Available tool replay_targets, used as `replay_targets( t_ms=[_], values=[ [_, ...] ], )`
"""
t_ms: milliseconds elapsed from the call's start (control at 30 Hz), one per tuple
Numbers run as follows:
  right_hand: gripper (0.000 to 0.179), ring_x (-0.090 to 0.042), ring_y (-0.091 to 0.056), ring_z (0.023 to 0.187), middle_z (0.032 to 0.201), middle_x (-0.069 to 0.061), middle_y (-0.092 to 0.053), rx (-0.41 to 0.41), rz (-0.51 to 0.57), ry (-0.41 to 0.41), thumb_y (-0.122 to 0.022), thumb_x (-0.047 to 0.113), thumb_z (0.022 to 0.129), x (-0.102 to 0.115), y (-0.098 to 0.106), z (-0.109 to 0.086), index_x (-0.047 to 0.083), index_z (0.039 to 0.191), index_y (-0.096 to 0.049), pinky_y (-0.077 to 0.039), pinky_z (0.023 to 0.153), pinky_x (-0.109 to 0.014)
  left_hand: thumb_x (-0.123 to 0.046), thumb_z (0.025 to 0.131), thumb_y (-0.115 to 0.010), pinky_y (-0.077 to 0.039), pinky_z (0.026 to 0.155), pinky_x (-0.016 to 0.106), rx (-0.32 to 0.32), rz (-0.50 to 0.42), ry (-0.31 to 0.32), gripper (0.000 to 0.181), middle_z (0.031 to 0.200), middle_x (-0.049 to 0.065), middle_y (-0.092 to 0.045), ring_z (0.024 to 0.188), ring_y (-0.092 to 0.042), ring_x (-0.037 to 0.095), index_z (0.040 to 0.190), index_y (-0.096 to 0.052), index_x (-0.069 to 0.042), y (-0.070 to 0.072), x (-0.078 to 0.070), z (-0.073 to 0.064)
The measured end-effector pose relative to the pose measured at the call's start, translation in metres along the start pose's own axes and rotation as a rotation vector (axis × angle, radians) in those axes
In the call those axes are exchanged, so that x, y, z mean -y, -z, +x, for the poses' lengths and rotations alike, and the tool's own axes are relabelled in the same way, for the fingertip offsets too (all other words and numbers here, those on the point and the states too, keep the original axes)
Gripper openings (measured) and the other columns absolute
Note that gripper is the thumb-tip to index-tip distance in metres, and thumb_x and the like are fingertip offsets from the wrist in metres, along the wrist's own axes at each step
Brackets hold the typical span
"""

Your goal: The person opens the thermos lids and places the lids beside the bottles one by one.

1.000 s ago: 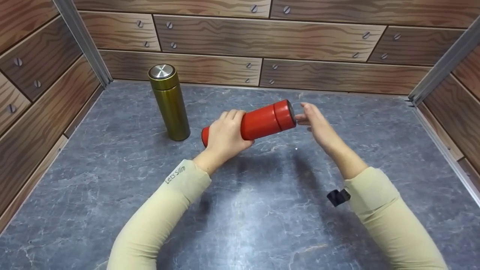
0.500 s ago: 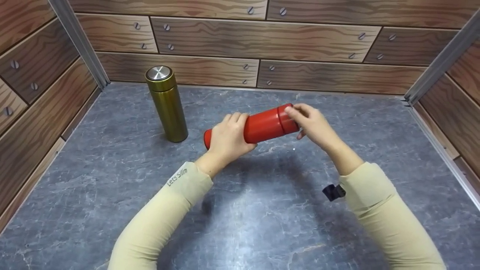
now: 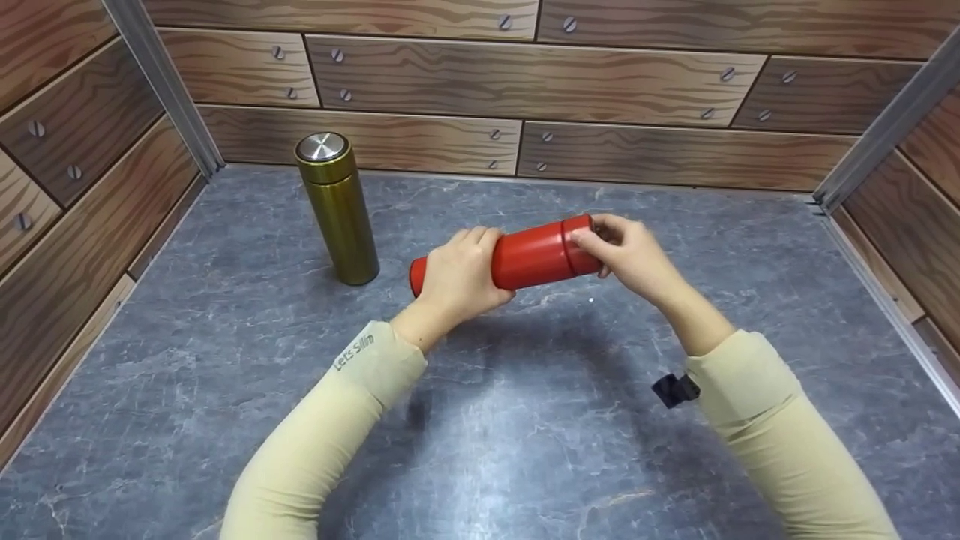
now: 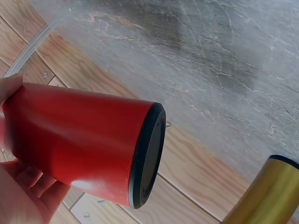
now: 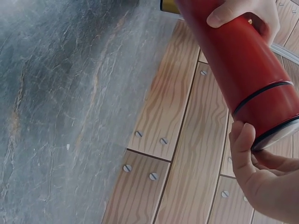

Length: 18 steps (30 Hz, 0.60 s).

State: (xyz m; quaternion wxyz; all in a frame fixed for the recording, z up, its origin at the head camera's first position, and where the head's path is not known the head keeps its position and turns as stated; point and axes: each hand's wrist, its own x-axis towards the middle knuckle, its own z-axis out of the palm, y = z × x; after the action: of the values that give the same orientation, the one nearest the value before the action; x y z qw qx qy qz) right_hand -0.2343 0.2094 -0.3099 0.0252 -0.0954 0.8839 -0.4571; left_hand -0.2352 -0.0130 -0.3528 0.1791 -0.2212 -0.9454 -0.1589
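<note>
Red bottle [image 3: 534, 257] at frame centre in the head view, long axis near-horizontal; lid [image 3: 585, 260] points right, slightly upward. Left hand [image 3: 460, 275] grips bottle; right hand [image 3: 631, 255] pinches lid.

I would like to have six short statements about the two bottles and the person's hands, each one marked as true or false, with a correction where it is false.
1. The left hand grips the body of the red bottle. True.
2. The red bottle stands upright. False: it is held slanted.
3. The fingers of the right hand are at the lid of the red bottle. True.
4. The lid has been taken off the red bottle. False: it is on the bottle.
5. The olive-gold bottle stands upright on the grey table. True.
6. One hand touches the olive-gold bottle. False: both hands are on the red bottle.
</note>
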Motion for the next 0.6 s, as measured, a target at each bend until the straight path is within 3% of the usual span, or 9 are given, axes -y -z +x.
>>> replay_targets(
  t_ms=[167, 400, 467, 600],
  values=[
    [0.048, -0.008, -0.053, 0.068, 0.102, -0.017, -0.059, 0.011, -0.006, 0.016, -0.058, 0.029, 0.090, -0.002, 0.002, -0.002, -0.003, 0.126, -0.052, -0.047, 0.059, -0.019, -0.038, 0.063, -0.078, -0.054, 0.073, 0.041, 0.048, -0.018, 0.002, 0.063, 0.106, 0.003, -0.065, 0.094, -0.060, 0.020, 0.116, -0.057, -0.011, 0.002, 0.000, 0.002],
    [0.056, -0.023, -0.052, 0.095, 0.120, -0.015, -0.052, 0.061, -0.113, 0.155, -0.067, 0.021, 0.085, 0.001, 0.007, -0.008, 0.007, 0.134, -0.045, -0.049, 0.076, -0.028, -0.040, 0.063, -0.077, -0.053, 0.073, 0.042, 0.100, -0.074, 0.030, 0.063, 0.107, 0.002, -0.064, 0.094, -0.061, 0.020, 0.116, -0.057, -0.013, 0.000, 0.002, 0.001],
    [0.061, -0.025, -0.052, 0.100, 0.127, -0.016, -0.050, 0.082, -0.126, 0.141, -0.066, 0.024, 0.085, 0.001, 0.008, -0.009, 0.009, 0.138, -0.041, -0.049, 0.078, -0.030, -0.039, 0.064, -0.077, -0.053, 0.073, 0.042, 0.093, -0.073, 0.030, 0.062, 0.107, 0.002, -0.064, 0.095, -0.060, 0.020, 0.116, -0.057, -0.013, 0.000, 0.002, 0.000],
    [0.062, -0.023, -0.055, 0.088, 0.122, -0.018, -0.053, 0.081, -0.102, 0.005, -0.057, 0.038, 0.090, 0.002, 0.011, -0.009, 0.007, 0.140, -0.037, -0.050, 0.070, -0.028, -0.036, 0.064, -0.077, -0.053, 0.073, 0.042, 0.087, -0.070, 0.020, 0.061, 0.107, 0.003, -0.063, 0.096, -0.059, 0.020, 0.116, -0.056, -0.012, 0.000, 0.000, 0.001]
  ],
)
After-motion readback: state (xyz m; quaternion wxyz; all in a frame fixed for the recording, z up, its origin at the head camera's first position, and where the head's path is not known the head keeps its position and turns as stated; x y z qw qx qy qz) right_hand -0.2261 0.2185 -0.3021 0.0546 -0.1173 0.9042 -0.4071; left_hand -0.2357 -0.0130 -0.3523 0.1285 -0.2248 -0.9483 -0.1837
